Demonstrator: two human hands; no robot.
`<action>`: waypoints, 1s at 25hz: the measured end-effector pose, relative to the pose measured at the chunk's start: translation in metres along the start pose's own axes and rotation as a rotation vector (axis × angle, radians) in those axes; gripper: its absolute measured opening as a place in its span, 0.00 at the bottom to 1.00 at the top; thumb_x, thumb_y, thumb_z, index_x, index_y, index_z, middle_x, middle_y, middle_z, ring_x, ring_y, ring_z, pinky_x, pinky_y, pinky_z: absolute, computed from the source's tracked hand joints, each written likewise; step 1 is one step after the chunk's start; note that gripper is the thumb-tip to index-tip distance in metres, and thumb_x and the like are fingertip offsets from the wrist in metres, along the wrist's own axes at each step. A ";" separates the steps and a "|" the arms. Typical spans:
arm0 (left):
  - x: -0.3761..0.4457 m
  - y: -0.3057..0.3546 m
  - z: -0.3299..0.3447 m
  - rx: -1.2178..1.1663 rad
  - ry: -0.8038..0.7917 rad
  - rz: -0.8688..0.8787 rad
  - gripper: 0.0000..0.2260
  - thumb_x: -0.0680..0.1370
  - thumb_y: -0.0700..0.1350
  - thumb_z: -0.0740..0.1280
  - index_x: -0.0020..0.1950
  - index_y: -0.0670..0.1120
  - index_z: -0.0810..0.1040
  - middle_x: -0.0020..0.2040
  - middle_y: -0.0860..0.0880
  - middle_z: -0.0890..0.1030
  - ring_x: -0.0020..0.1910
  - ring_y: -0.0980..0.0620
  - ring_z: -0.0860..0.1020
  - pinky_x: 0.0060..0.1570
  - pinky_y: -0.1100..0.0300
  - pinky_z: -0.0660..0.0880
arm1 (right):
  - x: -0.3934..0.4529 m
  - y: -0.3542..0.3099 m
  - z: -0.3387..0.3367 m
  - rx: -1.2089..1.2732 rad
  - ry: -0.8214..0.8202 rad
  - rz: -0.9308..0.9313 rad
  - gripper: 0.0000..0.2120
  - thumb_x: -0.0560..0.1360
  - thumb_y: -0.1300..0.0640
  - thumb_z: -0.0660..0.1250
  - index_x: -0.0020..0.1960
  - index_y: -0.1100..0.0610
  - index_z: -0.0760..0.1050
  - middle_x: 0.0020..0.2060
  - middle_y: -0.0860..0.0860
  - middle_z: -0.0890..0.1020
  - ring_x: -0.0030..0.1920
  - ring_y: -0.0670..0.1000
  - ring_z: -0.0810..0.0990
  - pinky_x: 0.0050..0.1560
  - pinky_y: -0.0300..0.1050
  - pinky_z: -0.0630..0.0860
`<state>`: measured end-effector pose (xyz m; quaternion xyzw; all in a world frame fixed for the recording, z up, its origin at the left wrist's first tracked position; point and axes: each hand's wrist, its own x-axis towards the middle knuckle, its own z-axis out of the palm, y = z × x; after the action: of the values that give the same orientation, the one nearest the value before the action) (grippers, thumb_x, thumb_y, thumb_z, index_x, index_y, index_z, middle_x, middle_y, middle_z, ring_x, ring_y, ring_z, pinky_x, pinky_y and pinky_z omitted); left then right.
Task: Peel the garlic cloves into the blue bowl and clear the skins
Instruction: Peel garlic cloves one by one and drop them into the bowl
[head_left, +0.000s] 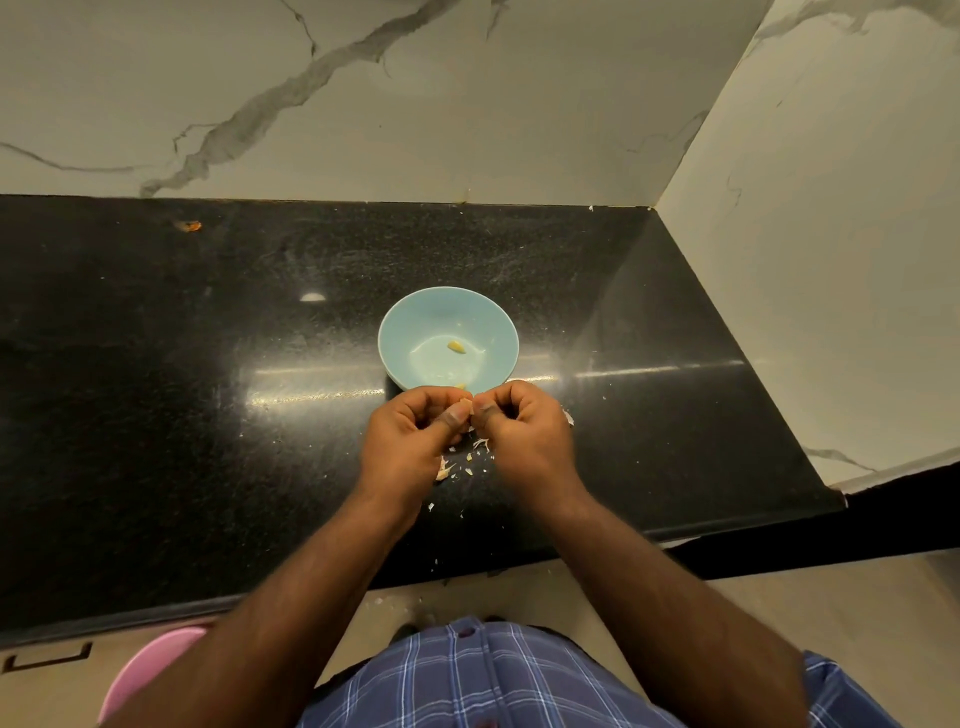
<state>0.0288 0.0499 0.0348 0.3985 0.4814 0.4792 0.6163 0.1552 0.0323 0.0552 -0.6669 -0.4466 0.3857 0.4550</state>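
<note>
So far one peeled clove (456, 346) lies in the bowl (402, 332), both hands (415, 434) (524, 431) pinch another clove (464, 401) just before it, and skins (480, 444) litter the desk (208, 364).

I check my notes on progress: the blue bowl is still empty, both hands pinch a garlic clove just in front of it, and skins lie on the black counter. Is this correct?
Not quite. The head view shows the blue bowl is not empty: one peeled clove already lies inside. The rest holds: the left hand and right hand pinch a garlic clove, and skins lie on the black counter.
</note>
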 end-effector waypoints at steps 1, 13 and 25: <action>-0.001 -0.001 0.000 0.060 -0.003 0.058 0.05 0.78 0.34 0.70 0.50 0.42 0.84 0.42 0.45 0.87 0.41 0.50 0.85 0.42 0.62 0.80 | 0.001 -0.003 0.000 0.123 -0.043 0.115 0.09 0.79 0.65 0.67 0.40 0.59 0.79 0.29 0.47 0.81 0.30 0.42 0.78 0.32 0.36 0.75; 0.001 0.003 -0.007 0.129 -0.089 0.165 0.10 0.79 0.31 0.68 0.52 0.46 0.83 0.45 0.47 0.87 0.48 0.49 0.86 0.46 0.62 0.81 | 0.013 0.000 -0.022 0.020 -0.118 -0.081 0.06 0.78 0.62 0.71 0.54 0.55 0.84 0.44 0.49 0.87 0.47 0.46 0.86 0.49 0.41 0.82; -0.003 0.003 -0.010 0.160 -0.117 0.189 0.11 0.75 0.32 0.73 0.53 0.45 0.84 0.47 0.47 0.88 0.49 0.48 0.86 0.51 0.56 0.83 | 0.011 -0.001 -0.020 0.176 -0.151 -0.026 0.12 0.69 0.63 0.73 0.52 0.55 0.80 0.41 0.57 0.86 0.43 0.58 0.87 0.44 0.50 0.83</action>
<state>0.0178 0.0478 0.0363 0.5172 0.4414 0.4712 0.5618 0.1763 0.0374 0.0609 -0.5875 -0.4527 0.4666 0.4819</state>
